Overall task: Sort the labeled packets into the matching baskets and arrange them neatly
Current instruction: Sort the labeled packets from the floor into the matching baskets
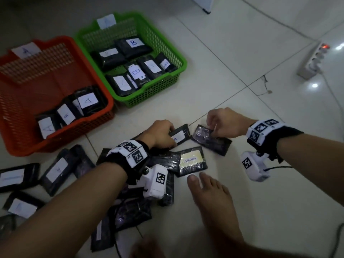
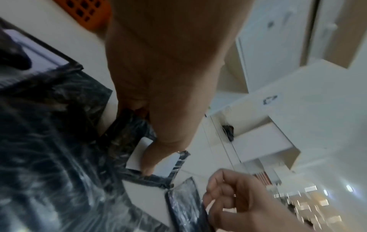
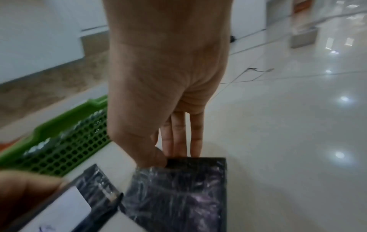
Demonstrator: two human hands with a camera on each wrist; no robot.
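My left hand point(image 1: 161, 133) grips a black packet labelled A point(image 1: 179, 135) on the floor, thumb on its white label point(image 2: 158, 158). My right hand point(image 1: 221, 123) pinches the far edge of a black packet point(image 1: 211, 140) lying label-down; thumb and fingers point(image 3: 178, 138) hold its top edge point(image 3: 196, 160). The orange basket point(image 1: 16, 138) marked A holds three A packets point(image 1: 87, 101). The green basket point(image 1: 162, 84) marked B holds several B packets point(image 1: 134, 43). A packet labelled PENDING point(image 1: 192, 161) lies between my hands.
Several more black packets point(image 1: 55, 170) are scattered on the tiled floor at lower left. A bare foot point(image 1: 210, 198) rests beside the PENDING packet. A power strip point(image 1: 312, 60) with cable lies at right.
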